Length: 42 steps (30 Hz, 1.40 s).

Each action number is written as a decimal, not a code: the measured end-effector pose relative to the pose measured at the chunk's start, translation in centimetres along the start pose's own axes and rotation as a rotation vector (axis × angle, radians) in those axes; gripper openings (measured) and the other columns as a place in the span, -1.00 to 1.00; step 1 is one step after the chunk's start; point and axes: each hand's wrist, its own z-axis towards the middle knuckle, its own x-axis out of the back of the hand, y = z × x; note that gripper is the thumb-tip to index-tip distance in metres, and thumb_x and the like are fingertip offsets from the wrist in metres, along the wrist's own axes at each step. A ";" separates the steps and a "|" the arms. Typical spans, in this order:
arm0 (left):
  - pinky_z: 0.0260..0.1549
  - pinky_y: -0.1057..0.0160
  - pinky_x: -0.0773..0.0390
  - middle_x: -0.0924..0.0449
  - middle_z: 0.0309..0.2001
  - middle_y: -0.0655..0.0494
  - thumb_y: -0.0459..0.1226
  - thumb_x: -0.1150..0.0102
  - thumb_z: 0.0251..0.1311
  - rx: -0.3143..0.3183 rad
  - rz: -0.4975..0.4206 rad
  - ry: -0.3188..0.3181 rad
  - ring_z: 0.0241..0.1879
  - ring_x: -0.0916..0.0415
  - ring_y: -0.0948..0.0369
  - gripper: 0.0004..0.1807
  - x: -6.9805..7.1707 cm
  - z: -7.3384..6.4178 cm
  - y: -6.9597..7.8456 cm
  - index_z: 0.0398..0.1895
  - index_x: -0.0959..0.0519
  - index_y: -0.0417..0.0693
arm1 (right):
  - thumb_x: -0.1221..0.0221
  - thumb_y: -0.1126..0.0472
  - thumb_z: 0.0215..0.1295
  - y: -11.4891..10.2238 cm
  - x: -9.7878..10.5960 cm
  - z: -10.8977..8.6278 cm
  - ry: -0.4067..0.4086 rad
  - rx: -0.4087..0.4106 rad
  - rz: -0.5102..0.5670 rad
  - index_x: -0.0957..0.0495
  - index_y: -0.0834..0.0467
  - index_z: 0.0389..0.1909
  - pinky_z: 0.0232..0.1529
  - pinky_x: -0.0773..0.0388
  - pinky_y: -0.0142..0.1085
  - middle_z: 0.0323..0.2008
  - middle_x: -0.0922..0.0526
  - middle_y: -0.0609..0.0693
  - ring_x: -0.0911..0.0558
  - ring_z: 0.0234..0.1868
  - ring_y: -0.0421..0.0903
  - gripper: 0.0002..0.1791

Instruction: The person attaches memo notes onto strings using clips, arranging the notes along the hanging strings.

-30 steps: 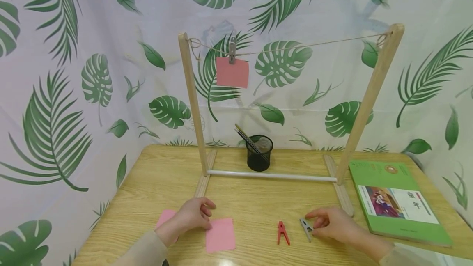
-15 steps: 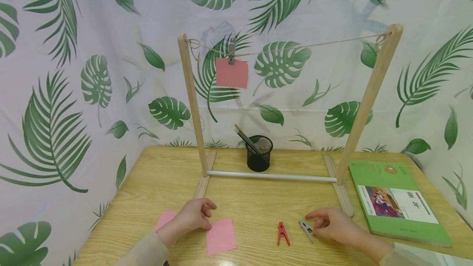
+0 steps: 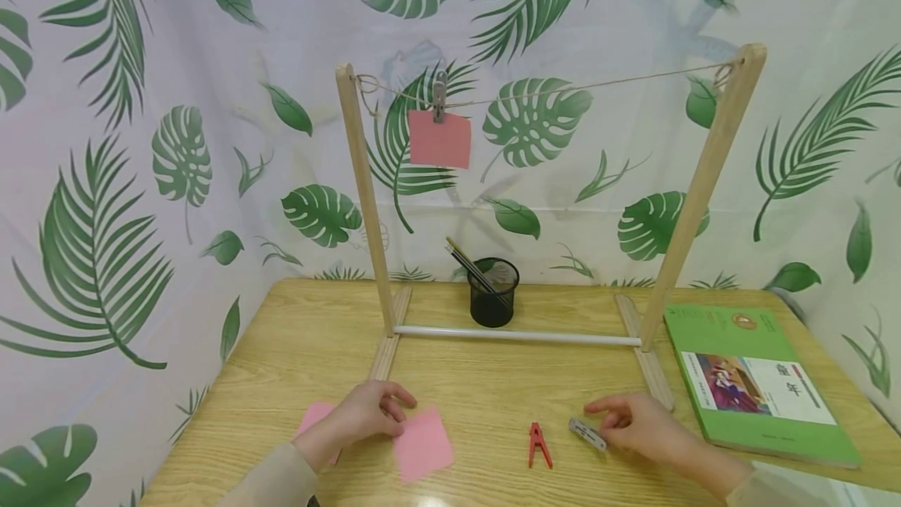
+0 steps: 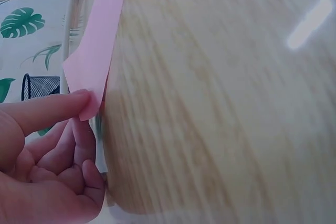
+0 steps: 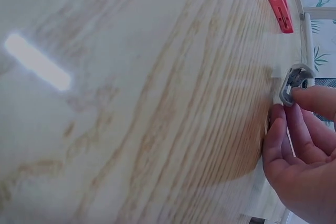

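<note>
My left hand point(image 3: 369, 411) pinches the near corner of a square pink paper point(image 3: 424, 444) between thumb and fingers. In the left wrist view that paper point(image 4: 97, 51) tilts up from the table. Under my left wrist lies another pink paper point(image 3: 315, 415), partly covered. My right hand point(image 3: 633, 425) holds one end of a grey clothespin point(image 3: 587, 435) between thumb and fingers; the right wrist view shows the clothespin point(image 5: 295, 83) at the fingertips. Between the hands a red clothespin point(image 3: 538, 446) lies on the table.
Behind the hands stands a wooden frame point(image 3: 711, 170) with a string across its top. A metal clip point(image 3: 439, 96) holds a pink paper point(image 3: 440, 139) on the string. A black mesh pen cup point(image 3: 491, 305) stands behind the white bar point(image 3: 521, 335). A green book point(image 3: 760, 382) lies at right.
The grey clothespin has turned in my right fingers and lifted slightly. The pink paper in my left hand has rotated a little and its corner has come up.
</note>
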 end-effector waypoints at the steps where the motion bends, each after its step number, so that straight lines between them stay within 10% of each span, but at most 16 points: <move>1: -0.32 0.30 -0.62 -0.66 -0.39 0.03 -0.56 -0.34 0.01 -0.001 0.004 0.000 -0.39 -0.56 0.26 -0.63 0.1 0.0 0.0 -0.05 -0.63 -0.25 | -0.26 0.41 0.17 0.0 0.0 0.0 0.004 0.000 0.004 -0.54 0.48 0.07 -0.53 -0.48 -0.44 -0.37 -0.66 0.04 -0.51 -0.46 -0.35 -0.58; 19: -0.30 0.34 -0.57 -0.72 -0.26 0.02 -0.38 -0.31 0.16 0.008 0.096 0.076 -0.28 -0.53 0.28 -0.85 0.7 0.0 1.2 -0.22 -0.71 -0.27 | -0.16 0.39 0.30 -0.9 1.3 0.6 0.021 -0.090 0.138 -0.55 0.50 0.05 -0.35 -0.68 -0.35 -0.27 -0.65 0.10 -0.68 -0.35 -0.16 -0.65; 26: -0.26 0.29 -0.56 -0.71 -0.22 0.04 -0.34 -0.30 0.20 -0.004 0.109 0.106 -0.23 -0.53 0.26 -0.85 0.9 0.2 1.1 -0.20 -0.73 -0.21 | -0.14 0.35 0.38 -1.4 2.1 0.5 0.049 -0.102 0.188 -0.51 0.54 0.09 -0.19 -0.70 -0.31 0.02 -0.60 0.41 -0.67 -0.11 -0.12 -0.63; 42: -0.19 0.26 -0.59 -0.73 -0.19 0.00 -0.35 -0.26 0.24 0.020 0.029 0.171 -0.15 -0.56 0.22 -0.85 1.0 0.5 1.6 -0.18 -0.73 -0.22 | -0.05 0.41 0.43 -2.4 4.1 0.5 0.097 -0.100 0.353 -0.39 0.60 0.18 -0.01 -0.66 -0.30 0.11 -0.56 0.30 -0.70 -0.15 -0.31 -0.59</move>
